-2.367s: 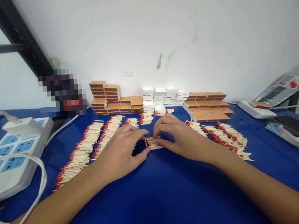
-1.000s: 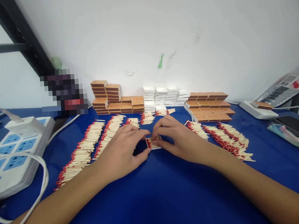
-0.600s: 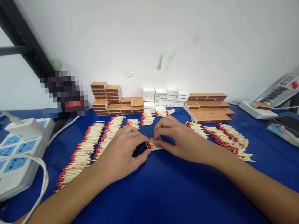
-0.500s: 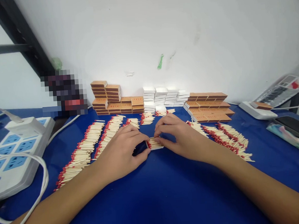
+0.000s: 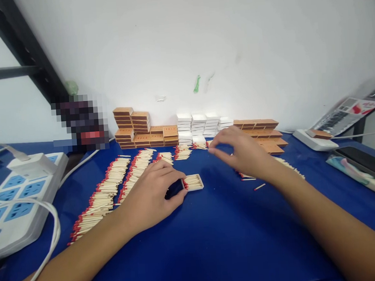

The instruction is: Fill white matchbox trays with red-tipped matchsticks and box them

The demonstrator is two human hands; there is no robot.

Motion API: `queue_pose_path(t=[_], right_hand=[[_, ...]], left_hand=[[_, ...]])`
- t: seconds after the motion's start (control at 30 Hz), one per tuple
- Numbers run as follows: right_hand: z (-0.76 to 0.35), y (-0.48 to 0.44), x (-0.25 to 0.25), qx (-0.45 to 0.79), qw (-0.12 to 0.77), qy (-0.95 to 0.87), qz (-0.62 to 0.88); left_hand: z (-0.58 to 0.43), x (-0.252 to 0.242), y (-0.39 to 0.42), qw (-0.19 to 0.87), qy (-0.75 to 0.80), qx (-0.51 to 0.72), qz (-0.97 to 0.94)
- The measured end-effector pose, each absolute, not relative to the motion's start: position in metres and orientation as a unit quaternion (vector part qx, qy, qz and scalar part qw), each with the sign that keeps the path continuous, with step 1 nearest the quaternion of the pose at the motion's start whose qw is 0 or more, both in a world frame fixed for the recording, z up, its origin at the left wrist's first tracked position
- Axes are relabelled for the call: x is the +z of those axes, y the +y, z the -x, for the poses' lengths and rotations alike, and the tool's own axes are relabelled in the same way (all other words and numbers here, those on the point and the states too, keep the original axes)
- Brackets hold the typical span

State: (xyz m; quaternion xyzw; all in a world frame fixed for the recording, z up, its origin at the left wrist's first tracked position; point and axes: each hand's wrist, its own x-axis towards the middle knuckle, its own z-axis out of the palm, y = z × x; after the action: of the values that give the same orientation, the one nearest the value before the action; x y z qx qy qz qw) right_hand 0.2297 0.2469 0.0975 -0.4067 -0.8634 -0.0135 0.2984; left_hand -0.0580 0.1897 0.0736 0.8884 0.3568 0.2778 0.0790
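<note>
A white matchbox tray [image 5: 202, 187] lies on the table, part filled with red-headed matches [image 5: 193, 182]. My left hand [image 5: 157, 187] grips its left end between thumb and fingers. Raised to the right of the tray is my right hand [image 5: 239, 149], its thumb and index fingertips close together beside a small pile of matches [image 5: 200, 145] at the back. Whatever may be between those fingertips is too small to make out. Further matches [image 5: 288, 167] lie partly hidden under the right forearm, and a single match [image 5: 259, 187] rests near the right wrist.
Long rows of matches [image 5: 95, 202] spread on the left. Along the wall stand brown matchboxes [image 5: 142, 139], white trays [image 5: 199, 127] and more brown boxes [image 5: 264, 134]. A power strip [image 5: 31, 198] with white cables is at left; a phone [image 5: 365, 162] lies at right.
My right hand has moved from the tray up and to the right, uncovering the matches in it. My left hand keeps its grip. A lone match now shows on the table at right.
</note>
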Motion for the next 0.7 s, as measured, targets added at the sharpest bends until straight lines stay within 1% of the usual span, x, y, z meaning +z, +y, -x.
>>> queue_pose_path(t=[0.1, 0.2, 0.37, 0.5, 0.6, 0.7], right_hand=[[-0.252, 0.261, 0.103, -0.063, 0.321, -0.816, 0.477], [-0.257, 0.265, 0.100, -0.072, 0.323, -0.799, 0.501], [-0.231, 0.259, 0.082, -0.028, 0.290, -0.844, 0.451], [-0.206, 0.262, 0.079, -0.001, 0.290, -0.863, 0.413], [-0.183, 0.277, 0.093, -0.025, 0.275, -0.877, 0.393], [-0.157, 0.299, 0.111, -0.091, 0.228, -0.891, 0.383]], left_hand=[[0.059, 0.074, 0.189, 0.080, 0.362, 0.277, -0.887], [0.059, 0.073, 0.189, 0.080, 0.359, 0.278, -0.887], [0.057, 0.070, 0.186, 0.087, 0.354, 0.283, -0.887], [0.056, 0.069, 0.184, 0.092, 0.353, 0.292, -0.884], [0.055, 0.068, 0.184, 0.101, 0.347, 0.300, -0.883], [0.054, 0.068, 0.183, 0.108, 0.345, 0.300, -0.883]])
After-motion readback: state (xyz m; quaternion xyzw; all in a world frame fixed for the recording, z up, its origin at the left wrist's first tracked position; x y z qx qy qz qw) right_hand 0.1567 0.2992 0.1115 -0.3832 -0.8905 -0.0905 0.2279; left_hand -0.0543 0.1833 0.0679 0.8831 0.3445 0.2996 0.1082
